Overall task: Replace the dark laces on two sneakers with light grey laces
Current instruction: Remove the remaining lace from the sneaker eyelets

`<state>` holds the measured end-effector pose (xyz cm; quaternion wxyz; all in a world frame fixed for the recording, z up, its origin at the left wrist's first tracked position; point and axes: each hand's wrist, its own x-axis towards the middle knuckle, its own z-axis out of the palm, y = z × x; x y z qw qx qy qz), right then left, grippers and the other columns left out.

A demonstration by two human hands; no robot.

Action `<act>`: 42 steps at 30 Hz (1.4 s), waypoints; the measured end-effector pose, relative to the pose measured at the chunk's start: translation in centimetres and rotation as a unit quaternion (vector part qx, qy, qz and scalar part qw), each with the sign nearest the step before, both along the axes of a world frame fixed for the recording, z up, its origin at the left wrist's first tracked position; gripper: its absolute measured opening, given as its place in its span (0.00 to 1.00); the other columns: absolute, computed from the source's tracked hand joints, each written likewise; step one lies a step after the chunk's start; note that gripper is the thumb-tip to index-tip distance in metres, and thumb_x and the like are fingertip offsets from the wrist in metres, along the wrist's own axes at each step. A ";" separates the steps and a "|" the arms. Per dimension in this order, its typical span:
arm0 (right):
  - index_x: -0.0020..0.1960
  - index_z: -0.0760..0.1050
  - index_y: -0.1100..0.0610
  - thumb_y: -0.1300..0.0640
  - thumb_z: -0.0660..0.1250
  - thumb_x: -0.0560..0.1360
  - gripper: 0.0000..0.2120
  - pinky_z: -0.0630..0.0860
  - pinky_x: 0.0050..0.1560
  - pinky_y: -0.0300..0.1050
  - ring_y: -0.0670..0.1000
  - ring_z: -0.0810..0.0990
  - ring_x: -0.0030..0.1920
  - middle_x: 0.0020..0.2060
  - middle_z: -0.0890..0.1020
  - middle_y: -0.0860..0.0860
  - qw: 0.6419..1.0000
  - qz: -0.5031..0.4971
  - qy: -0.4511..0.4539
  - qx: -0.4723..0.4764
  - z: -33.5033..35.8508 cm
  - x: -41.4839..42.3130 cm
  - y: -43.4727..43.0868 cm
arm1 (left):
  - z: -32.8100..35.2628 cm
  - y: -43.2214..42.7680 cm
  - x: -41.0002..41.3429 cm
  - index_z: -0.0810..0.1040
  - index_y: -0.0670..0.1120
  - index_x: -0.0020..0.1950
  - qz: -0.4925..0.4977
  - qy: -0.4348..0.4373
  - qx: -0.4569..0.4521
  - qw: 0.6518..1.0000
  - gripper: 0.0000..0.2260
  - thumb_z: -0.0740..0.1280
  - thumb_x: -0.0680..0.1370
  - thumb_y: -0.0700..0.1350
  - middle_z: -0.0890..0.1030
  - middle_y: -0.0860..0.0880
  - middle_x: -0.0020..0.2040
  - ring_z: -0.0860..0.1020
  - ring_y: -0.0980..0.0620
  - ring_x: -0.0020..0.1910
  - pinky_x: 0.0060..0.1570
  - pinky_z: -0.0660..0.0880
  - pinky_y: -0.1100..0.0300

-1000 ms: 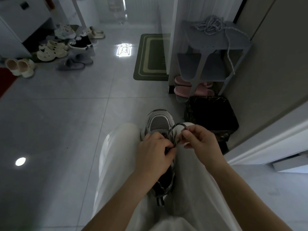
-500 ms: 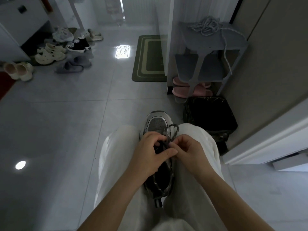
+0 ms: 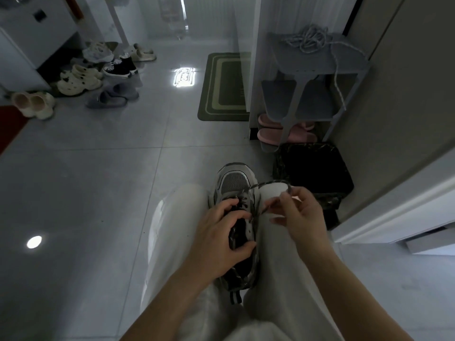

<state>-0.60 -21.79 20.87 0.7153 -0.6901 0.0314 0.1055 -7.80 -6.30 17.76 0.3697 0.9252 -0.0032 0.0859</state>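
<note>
Evidently to keep it steady, the sneaker [image 3: 234, 185] sits wedged between the person's legs [image 3: 177, 222], the left hand [image 3: 219, 242] gripping its upper while the right hand [image 3: 301, 212] pinches the dark lace [image 3: 268, 184], which loops outward; grey laces [image 3: 307, 40] lie on a rack [image 3: 317, 61] beyond.

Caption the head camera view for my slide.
Left hand steadies a grey sneaker between the legs while right hand pinches its dark lace.
</note>
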 end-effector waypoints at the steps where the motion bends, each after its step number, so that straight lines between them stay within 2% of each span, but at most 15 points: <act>1: 0.44 0.70 0.57 0.62 0.60 0.79 0.06 0.77 0.33 0.38 0.47 0.83 0.35 0.32 0.83 0.50 1.000 0.000 0.004 -0.005 0.2 0.4 -0.1 | 0.0 0.0 0.1 0.76 0.54 0.59 0.001 0.006 -0.010 1.000 0.23 0.67 0.65 0.59 0.63 0.62 0.64 0.64 0.60 0.65 0.66 0.65 0.56; 7: 0.44 0.79 0.53 0.54 0.73 0.70 0.05 0.79 0.45 0.44 0.47 0.82 0.41 0.38 0.84 0.50 0.963 0.181 -0.025 -0.200 -0.8 -0.9 0.4 | -0.3 -0.1 0.2 0.76 0.51 0.59 0.007 0.016 -0.043 0.999 0.25 0.67 0.64 0.59 0.61 0.64 0.65 0.65 0.59 0.67 0.67 0.66 0.54; 10: 0.41 0.78 0.49 0.56 0.72 0.72 0.04 0.79 0.47 0.46 0.46 0.81 0.41 0.37 0.83 0.48 0.956 0.172 -0.077 -0.227 -1.6 -1.3 1.0 | -0.6 -0.2 0.1 0.75 0.50 0.59 0.008 0.007 -0.046 0.999 0.24 0.67 0.65 0.58 0.60 0.66 0.64 0.64 0.59 0.67 0.67 0.66 0.56; 12: 0.43 0.77 0.52 0.58 0.69 0.74 0.02 0.78 0.44 0.44 0.47 0.81 0.40 0.37 0.82 0.49 0.957 0.149 -0.082 -0.234 -1.8 -1.4 1.2 | -0.6 -0.2 0.1 0.75 0.50 0.59 0.008 0.008 -0.050 0.999 0.24 0.66 0.65 0.58 0.60 0.67 0.64 0.64 0.60 0.67 0.68 0.65 0.57; 16: 0.45 0.69 0.61 0.63 0.60 0.79 0.05 0.78 0.36 0.37 0.51 0.83 0.37 0.36 0.83 0.56 0.996 0.070 0.023 -0.042 -1.2 -1.5 1.1 | -0.5 -0.4 0.1 0.75 0.50 0.58 0.016 0.003 -0.042 0.999 0.24 0.66 0.65 0.57 0.62 0.63 0.64 0.64 0.60 0.67 0.67 0.64 0.60; 19: 0.45 0.67 0.60 0.61 0.54 0.82 0.08 0.79 0.32 0.40 0.53 0.84 0.35 0.34 0.84 0.56 0.991 -0.033 0.083 0.098 -0.8 -0.3 0.3 | -0.8 -0.3 0.0 0.75 0.50 0.57 0.012 0.006 -0.050 0.999 0.23 0.66 0.66 0.57 0.62 0.64 0.64 0.64 0.61 0.67 0.67 0.64 0.63; 20: 0.44 0.67 0.59 0.60 0.54 0.82 0.08 0.78 0.30 0.40 0.52 0.84 0.35 0.34 0.84 0.56 0.991 -0.054 0.078 0.099 -0.7 0.2 0.1 | -0.8 -0.2 -0.1 0.75 0.50 0.57 0.009 0.004 -0.061 0.998 0.22 0.67 0.66 0.56 0.62 0.65 0.64 0.64 0.62 0.67 0.66 0.63 0.65; 22: 0.43 0.69 0.58 0.59 0.59 0.80 0.08 0.76 0.30 0.40 0.49 0.83 0.32 0.32 0.83 0.53 1.000 -0.018 0.023 -0.011 -0.7 0.5 -0.5 | -0.6 -0.1 -0.4 0.75 0.51 0.57 0.009 -0.010 -0.104 0.995 0.20 0.68 0.67 0.55 0.63 0.63 0.65 0.65 0.63 0.66 0.65 0.62 0.69; 24: 0.37 0.73 0.60 0.57 0.65 0.77 0.11 0.75 0.30 0.39 0.46 0.79 0.27 0.27 0.81 0.51 0.987 0.087 -0.018 -0.135 -0.7 0.2 -0.8 | -0.3 0.2 -0.9 0.74 0.54 0.56 0.038 -0.029 -0.170 0.984 0.16 0.68 0.70 0.54 0.69 0.58 0.62 0.70 0.59 0.64 0.63 0.66 0.68; 27: 0.28 0.72 0.62 0.49 0.68 0.73 0.20 0.72 0.27 0.37 0.47 0.74 0.22 0.21 0.77 0.51 0.964 0.195 -0.022 -0.180 0.1 -0.4 -1.2 | -0.3 0.8 -1.4 0.75 0.55 0.53 0.120 -0.031 -0.239 0.963 0.07 0.65 0.76 0.50 0.77 0.54 0.53 0.78 0.54 0.53 0.52 0.76 0.62; 30: 0.26 0.71 0.60 0.44 0.65 0.70 0.22 0.72 0.26 0.38 0.50 0.74 0.22 0.21 0.77 0.54 0.969 0.171 -0.045 -0.173 0.4 -0.9 -1.0 | -0.5 1.2 -1.5 0.76 0.54 0.49 0.143 0.022 -0.235 0.961 0.08 0.66 0.76 0.40 0.80 0.53 0.46 0.80 0.58 0.46 0.46 0.76 0.64; 34: 0.30 0.73 0.53 0.49 0.64 0.75 0.16 0.71 0.29 0.39 0.46 0.74 0.24 0.25 0.78 0.50 0.973 0.092 -0.113 -0.180 -0.4 -1.6 -0.6 | -0.4 1.8 -0.8 0.77 0.55 0.45 0.140 0.071 -0.215 0.964 0.06 0.69 0.75 0.43 0.81 0.51 0.41 0.79 0.55 0.41 0.44 0.76 0.60; 37: 0.33 0.71 0.44 0.48 0.62 0.76 0.13 0.67 0.29 0.31 0.45 0.73 0.27 0.28 0.77 0.45 0.948 0.045 -0.202 -0.240 -0.4 -2.1 -0.2 | 0.3 2.0 -0.3 0.74 0.56 0.42 0.106 0.082 -0.148 0.980 0.07 0.67 0.76 0.44 0.79 0.52 0.41 0.78 0.55 0.41 0.43 0.76 0.60; 39: 0.36 0.73 0.48 0.44 0.61 0.77 0.14 0.68 0.30 0.34 0.46 0.73 0.30 0.28 0.75 0.45 0.932 0.045 -0.250 -0.260 -0.7 -2.4 0.1 | 0.9 1.9 -0.3 0.71 0.54 0.44 0.094 0.065 -0.095 0.989 0.05 0.63 0.78 0.44 0.77 0.53 0.42 0.76 0.58 0.41 0.40 0.72 0.67; 42: 0.39 0.74 0.54 0.45 0.58 0.76 0.15 0.70 0.33 0.36 0.47 0.73 0.33 0.31 0.75 0.44 0.916 0.022 -0.288 -0.278 -0.9 -2.7 0.3 | 1.7 1.8 -0.1 0.70 0.50 0.46 0.103 0.050 -0.071 0.991 0.03 0.60 0.80 0.45 0.75 0.54 0.37 0.74 0.57 0.35 0.34 0.67 0.67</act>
